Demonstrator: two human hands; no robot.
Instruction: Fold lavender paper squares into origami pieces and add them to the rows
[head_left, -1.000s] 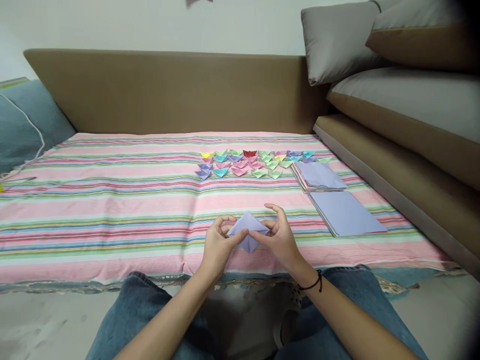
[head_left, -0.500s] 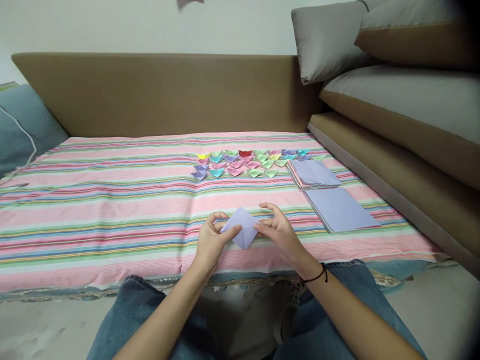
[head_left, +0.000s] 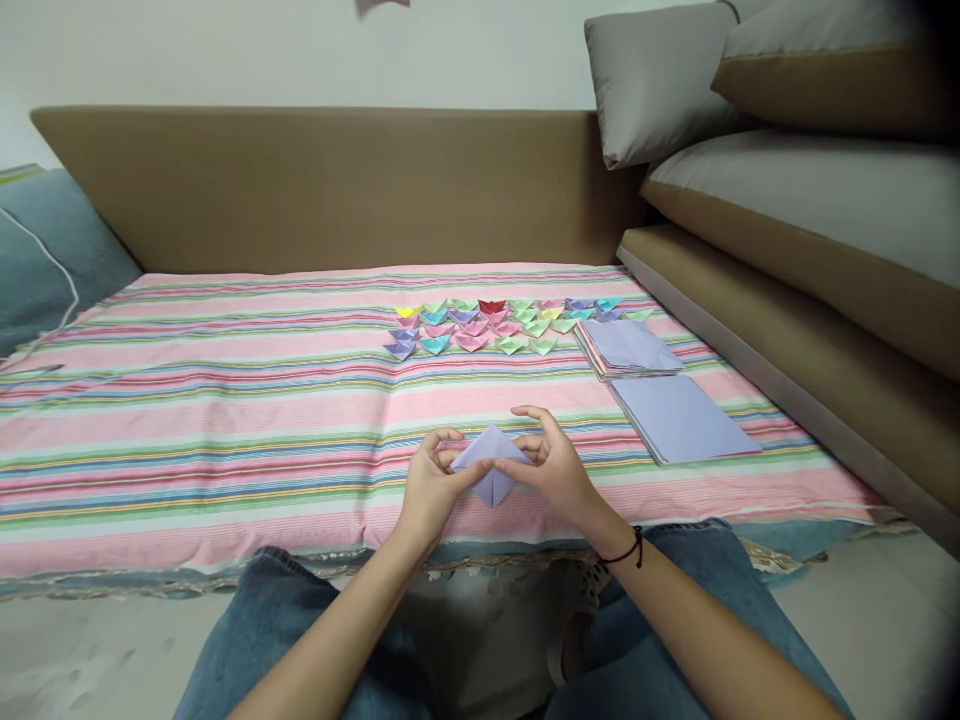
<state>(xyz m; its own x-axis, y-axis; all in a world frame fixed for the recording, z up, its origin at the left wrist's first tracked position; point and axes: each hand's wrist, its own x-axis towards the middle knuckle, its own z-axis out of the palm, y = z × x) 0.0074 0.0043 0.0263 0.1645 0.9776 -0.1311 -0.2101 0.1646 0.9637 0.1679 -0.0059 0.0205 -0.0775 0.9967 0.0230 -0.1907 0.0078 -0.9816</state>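
A small folded sheet of lavender origami paper (head_left: 491,444), diamond-shaped with a slit down its lower half, is held up between both hands over the cloth's near edge. My left hand (head_left: 433,487) pinches its left side, thumb on the front face. From the other side my right hand (head_left: 559,472) grips it too, thumb pressed near the middle and index finger raised off the paper. The two thumb tips nearly meet at the centre. The fingers behind the paper are partly hidden.
Rows of small folded paper boats (head_left: 472,342) in several colours stand farther back on the striped cloth (head_left: 187,420). Two paper stacks, a rumpled one (head_left: 630,345) and a flat lavender one (head_left: 686,420), lie to the right. Grey-brown cushions (head_left: 810,200) pile up beyond them.
My right thumb has slid inward from the paper's right corner to its middle, beside the left thumb. The paper has tilted and dropped slightly, and the slit in its lower half now shows.
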